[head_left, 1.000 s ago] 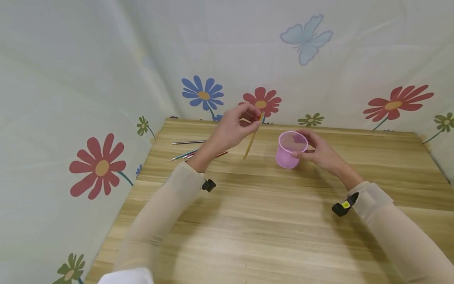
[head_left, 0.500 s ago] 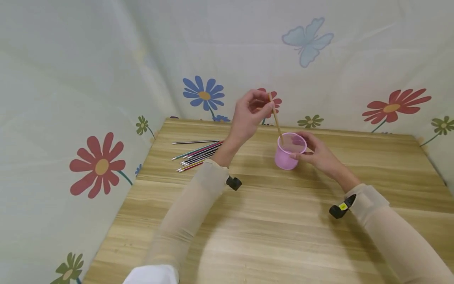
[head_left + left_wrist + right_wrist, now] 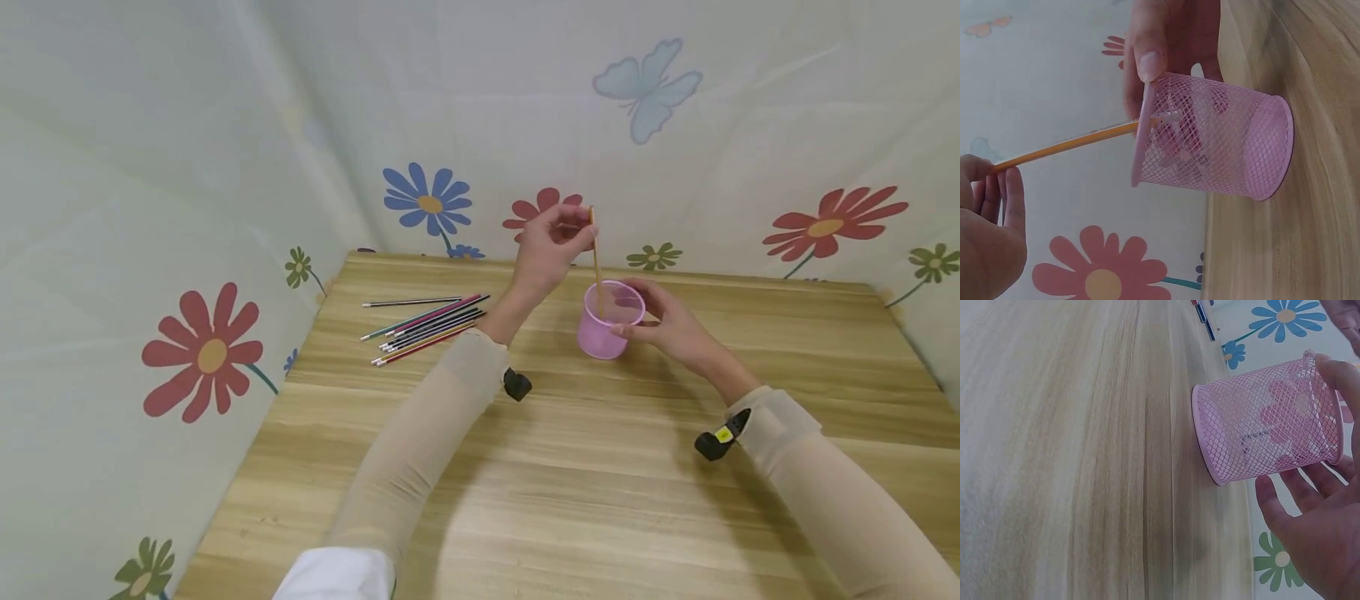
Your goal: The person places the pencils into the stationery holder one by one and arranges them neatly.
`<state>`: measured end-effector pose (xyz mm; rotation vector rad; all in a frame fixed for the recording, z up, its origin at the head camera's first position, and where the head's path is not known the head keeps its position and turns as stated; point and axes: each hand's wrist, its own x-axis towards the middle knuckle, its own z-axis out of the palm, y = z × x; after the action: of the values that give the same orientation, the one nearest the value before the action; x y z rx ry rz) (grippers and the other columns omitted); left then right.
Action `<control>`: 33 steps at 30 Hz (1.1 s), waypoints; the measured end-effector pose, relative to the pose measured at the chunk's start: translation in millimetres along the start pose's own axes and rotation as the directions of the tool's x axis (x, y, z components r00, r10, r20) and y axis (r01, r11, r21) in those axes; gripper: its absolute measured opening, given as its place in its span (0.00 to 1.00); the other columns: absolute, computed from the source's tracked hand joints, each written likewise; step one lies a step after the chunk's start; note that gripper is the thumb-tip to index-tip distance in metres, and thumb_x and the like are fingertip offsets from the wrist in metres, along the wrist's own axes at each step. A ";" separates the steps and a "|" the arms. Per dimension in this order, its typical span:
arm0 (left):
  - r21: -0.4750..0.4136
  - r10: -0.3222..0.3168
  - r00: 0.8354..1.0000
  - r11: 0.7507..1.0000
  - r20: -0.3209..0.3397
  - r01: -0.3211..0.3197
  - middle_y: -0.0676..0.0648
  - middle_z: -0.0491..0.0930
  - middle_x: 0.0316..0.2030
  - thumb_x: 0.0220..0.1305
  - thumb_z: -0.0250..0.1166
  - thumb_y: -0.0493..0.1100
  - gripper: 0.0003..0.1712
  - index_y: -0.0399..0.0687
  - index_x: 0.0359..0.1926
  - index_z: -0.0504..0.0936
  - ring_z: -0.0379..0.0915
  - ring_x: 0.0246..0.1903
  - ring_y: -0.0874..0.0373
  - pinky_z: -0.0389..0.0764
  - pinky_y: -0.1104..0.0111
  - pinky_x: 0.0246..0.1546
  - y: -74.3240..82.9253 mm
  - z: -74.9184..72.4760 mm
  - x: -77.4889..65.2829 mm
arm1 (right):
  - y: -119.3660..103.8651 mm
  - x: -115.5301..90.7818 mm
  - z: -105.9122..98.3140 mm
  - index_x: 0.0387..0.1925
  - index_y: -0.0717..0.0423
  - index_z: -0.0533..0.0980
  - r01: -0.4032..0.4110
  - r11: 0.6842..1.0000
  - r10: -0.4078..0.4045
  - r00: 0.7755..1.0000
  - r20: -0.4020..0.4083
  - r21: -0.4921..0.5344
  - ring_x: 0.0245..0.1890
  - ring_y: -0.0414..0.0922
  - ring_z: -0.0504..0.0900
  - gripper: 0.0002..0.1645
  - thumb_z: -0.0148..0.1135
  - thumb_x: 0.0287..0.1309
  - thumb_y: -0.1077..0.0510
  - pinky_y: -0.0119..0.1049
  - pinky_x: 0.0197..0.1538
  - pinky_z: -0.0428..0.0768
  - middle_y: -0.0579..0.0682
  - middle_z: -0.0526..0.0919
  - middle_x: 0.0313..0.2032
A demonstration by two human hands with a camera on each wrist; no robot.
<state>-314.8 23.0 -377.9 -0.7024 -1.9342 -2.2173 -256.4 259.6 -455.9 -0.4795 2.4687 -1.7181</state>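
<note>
My left hand (image 3: 543, 254) pinches a yellow pencil (image 3: 597, 267) near its upper end, between thumb and fingertips. The pencil slants down through the mouth of a pink mesh pencil cup (image 3: 602, 340). Seen from the left wrist, the pencil's eraser end (image 3: 1170, 117) is just inside the rim, well above the cup's base. My right hand (image 3: 667, 325) grips the cup near its top, thumb at the rim and fingers around the far side. In the right wrist view the cup (image 3: 1260, 425) has its base at the tabletop, and no other pencil shows inside.
Several pencils (image 3: 427, 325) in dark, red, teal and yellow lie in a loose group left of my left forearm, white erasers leftward. The wooden table (image 3: 570, 500) meets a flower-print cloth (image 3: 495, 100) along its back and left edges.
My left hand has carried the yellow pencil rightward from over the table to the cup, bringing its lower end inside the mouth. The right hand keeps its grip; the cup has barely shifted.
</note>
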 end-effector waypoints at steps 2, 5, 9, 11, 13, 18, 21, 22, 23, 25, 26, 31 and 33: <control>0.031 -0.012 1.000 0.999 0.004 0.012 0.42 0.84 0.44 0.70 0.71 0.32 0.12 0.33 0.52 0.83 0.84 0.41 0.52 0.88 0.64 0.47 -7.0 2.4 0.0 | 0.5 0.2 -0.3 0.78 0.59 0.62 -0.001 1.000 0.001 1.000 0.002 -0.001 0.76 0.56 0.66 0.47 0.75 0.63 0.67 0.55 0.71 0.72 0.59 0.70 0.73; 0.039 -0.031 0.999 0.999 0.016 0.031 0.42 0.85 0.44 0.71 0.70 0.33 0.13 0.32 0.53 0.83 0.85 0.42 0.53 0.88 0.62 0.48 -18.4 6.9 0.7 | 1.4 0.5 -1.8 0.78 0.59 0.62 0.001 1.000 -0.001 1.000 0.001 0.002 0.76 0.56 0.65 0.47 0.74 0.62 0.67 0.54 0.71 0.73 0.59 0.70 0.73; 0.053 -0.067 0.997 0.996 0.039 0.065 0.42 0.85 0.44 0.71 0.70 0.34 0.14 0.32 0.54 0.83 0.86 0.41 0.53 0.88 0.59 0.49 -31.5 12.3 0.9 | 1.4 0.7 -3.5 0.78 0.59 0.63 0.013 1.000 -0.013 1.000 -0.002 0.004 0.75 0.57 0.66 0.47 0.74 0.62 0.68 0.51 0.70 0.75 0.60 0.70 0.73; 0.073 -0.082 0.995 0.994 0.050 0.079 0.42 0.85 0.44 0.71 0.70 0.34 0.14 0.33 0.54 0.83 0.86 0.41 0.54 0.88 0.60 0.49 -36.8 14.7 -0.3 | 1.8 1.1 -3.9 0.78 0.60 0.63 0.018 1.000 -0.018 1.000 0.000 0.009 0.75 0.57 0.66 0.47 0.74 0.62 0.68 0.51 0.70 0.75 0.60 0.70 0.73; 0.097 -0.090 0.994 0.992 0.057 0.084 0.42 0.85 0.45 0.71 0.70 0.34 0.14 0.33 0.54 0.83 0.86 0.40 0.54 0.88 0.63 0.48 -40.8 17.0 -1.9 | 2.0 1.4 -4.3 0.78 0.60 0.63 0.022 1.000 -0.022 1.000 0.002 0.013 0.75 0.57 0.66 0.47 0.74 0.62 0.68 0.53 0.70 0.75 0.60 0.70 0.73; 0.176 -0.116 0.990 0.979 0.076 0.101 0.42 0.86 0.45 0.71 0.71 0.36 0.13 0.36 0.53 0.84 0.86 0.42 0.54 0.87 0.70 0.46 -50.3 21.5 -3.5 | 2.5 1.7 -4.8 0.78 0.60 0.62 0.023 1.000 -0.023 1.000 0.002 0.016 0.76 0.58 0.65 0.47 0.74 0.62 0.68 0.60 0.71 0.72 0.61 0.70 0.73; 0.203 -0.130 0.989 0.972 0.064 0.114 0.43 0.86 0.45 0.71 0.71 0.35 0.12 0.36 0.53 0.84 0.86 0.42 0.55 0.86 0.71 0.46 -55.1 22.8 -4.1 | 2.9 1.6 -4.2 0.78 0.60 0.62 0.021 1.000 -0.021 1.000 0.003 0.019 0.76 0.60 0.65 0.47 0.74 0.63 0.68 0.61 0.72 0.70 0.62 0.68 0.74; 0.205 -0.129 0.990 0.972 0.056 0.115 0.43 0.86 0.44 0.71 0.71 0.35 0.12 0.36 0.53 0.85 0.86 0.42 0.55 0.86 0.71 0.46 -56.9 23.0 -4.3 | 3.4 1.5 -4.0 0.78 0.60 0.61 0.019 1.000 -0.019 1.000 0.004 0.022 0.76 0.60 0.65 0.47 0.74 0.63 0.67 0.61 0.72 0.70 0.62 0.68 0.74; 0.207 -0.129 0.990 0.971 0.047 0.117 0.42 0.86 0.44 0.70 0.71 0.35 0.12 0.36 0.53 0.85 0.85 0.42 0.55 0.86 0.71 0.46 -58.6 23.1 -4.5 | 4.0 1.5 -3.5 0.78 0.60 0.61 0.018 0.999 -0.018 1.000 0.002 0.027 0.76 0.60 0.65 0.47 0.74 0.63 0.67 0.61 0.72 0.70 0.63 0.68 0.74; 0.203 -0.124 0.992 0.972 0.030 0.115 0.42 0.86 0.44 0.70 0.71 0.33 0.12 0.35 0.52 0.85 0.85 0.42 0.54 0.86 0.71 0.46 -61.7 22.9 -5.4 | 5.6 1.5 -2.7 0.78 0.59 0.62 0.015 0.999 -0.015 1.000 -0.001 0.031 0.76 0.59 0.66 0.47 0.74 0.63 0.67 0.61 0.72 0.70 0.63 0.68 0.74; 0.207 -0.120 0.992 0.972 0.025 0.112 0.41 0.86 0.44 0.70 0.71 0.33 0.12 0.35 0.52 0.84 0.85 0.42 0.54 0.86 0.71 0.46 -63.5 22.7 -5.7 | 5.9 1.4 -2.2 0.78 0.59 0.62 0.015 0.999 -0.015 1.000 0.000 0.034 0.76 0.59 0.66 0.47 0.74 0.63 0.67 0.61 0.72 0.70 0.63 0.68 0.74; 0.239 -0.114 0.993 0.965 0.010 0.108 0.42 0.86 0.43 0.69 0.71 0.33 0.11 0.36 0.51 0.85 0.84 0.42 0.55 0.85 0.72 0.47 -72.5 20.8 -5.2 | 8.1 1.4 -0.4 0.78 0.58 0.62 0.022 0.999 -0.022 1.000 0.006 0.047 0.76 0.57 0.66 0.47 0.74 0.63 0.68 0.62 0.72 0.70 0.61 0.68 0.74; 0.259 -0.119 0.993 0.959 0.010 0.112 0.43 0.86 0.43 0.69 0.72 0.34 0.11 0.37 0.50 0.85 0.84 0.42 0.55 0.85 0.72 0.47 -75.8 20.3 -4.4 | 8.9 1.7 -0.2 0.78 0.58 0.62 0.024 0.998 -0.024 1.000 0.008 0.057 0.76 0.57 0.66 0.47 0.74 0.63 0.68 0.63 0.72 0.69 0.61 0.68 0.74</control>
<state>-334.4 55.0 -446.9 -0.5953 -2.2751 -1.9696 -259.8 262.1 -463.9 -0.5120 2.4102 -1.7863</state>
